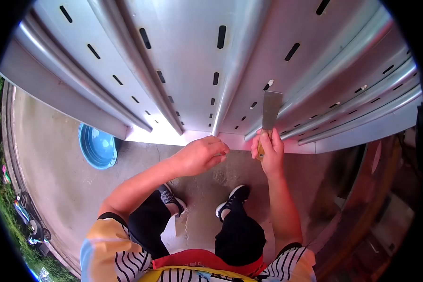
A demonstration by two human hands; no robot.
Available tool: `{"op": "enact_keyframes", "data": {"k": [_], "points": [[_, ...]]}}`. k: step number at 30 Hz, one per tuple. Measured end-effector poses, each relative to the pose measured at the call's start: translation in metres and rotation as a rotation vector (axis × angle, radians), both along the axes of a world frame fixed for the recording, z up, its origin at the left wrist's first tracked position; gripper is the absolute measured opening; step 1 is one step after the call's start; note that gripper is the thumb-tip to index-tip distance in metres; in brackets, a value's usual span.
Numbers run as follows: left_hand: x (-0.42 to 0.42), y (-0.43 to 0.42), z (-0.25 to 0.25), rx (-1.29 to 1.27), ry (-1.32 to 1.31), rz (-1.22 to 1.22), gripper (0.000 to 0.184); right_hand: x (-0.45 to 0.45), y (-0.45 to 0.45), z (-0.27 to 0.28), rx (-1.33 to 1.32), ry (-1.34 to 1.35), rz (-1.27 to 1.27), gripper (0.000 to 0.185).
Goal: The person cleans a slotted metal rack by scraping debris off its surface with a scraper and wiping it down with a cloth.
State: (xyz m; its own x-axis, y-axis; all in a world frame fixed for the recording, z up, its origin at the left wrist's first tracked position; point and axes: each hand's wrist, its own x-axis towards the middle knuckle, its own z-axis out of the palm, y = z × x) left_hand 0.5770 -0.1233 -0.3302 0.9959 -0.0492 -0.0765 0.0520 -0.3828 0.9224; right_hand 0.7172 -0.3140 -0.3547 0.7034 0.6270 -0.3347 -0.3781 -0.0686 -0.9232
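Note:
My right hand [270, 152] is wrapped around the wooden handle of a putty knife [271, 110], its flat metal blade pointing up toward a large grey metal panel [183, 14]. Close to the blade tip, a small white bit [269, 83] sticks at one of the panel's slots. To the left, near the panel's lower edge, my left hand [202, 156] has its fingers curled in toward the thumb. Whatever may be between those fingers is too small or hidden to make out.
Rounded ribs and rows of slots run along the panel, with more white bits [360, 88] at slots on the right. A blue basin [97, 146] stands on the concrete floor [56, 136] at left. A parked motorbike [35, 230] and greenery lie beyond.

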Motion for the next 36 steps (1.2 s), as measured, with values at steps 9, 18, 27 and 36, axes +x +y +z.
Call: {"op": "enact_keyframes", "data": {"k": [9,18,27,36], "points": [[0.031,0.016,0.013,0.395,-0.449,-0.024,0.018,0.006,0.023,-0.02,0.192,-0.127,-0.034,0.017],[0.078,0.016,0.057,1.05,-0.839,0.359,0.03,0.0,0.033,-0.002,0.212,-0.09,-0.066,0.019],[0.134,-0.001,0.05,1.341,-0.956,0.484,0.014,0.006,0.016,-0.018,0.22,-0.168,-0.006,0.016],[0.112,-0.01,0.06,0.799,-0.879,0.526,0.012,-0.029,-0.047,-0.117,0.057,-0.065,0.104,0.022]]}}
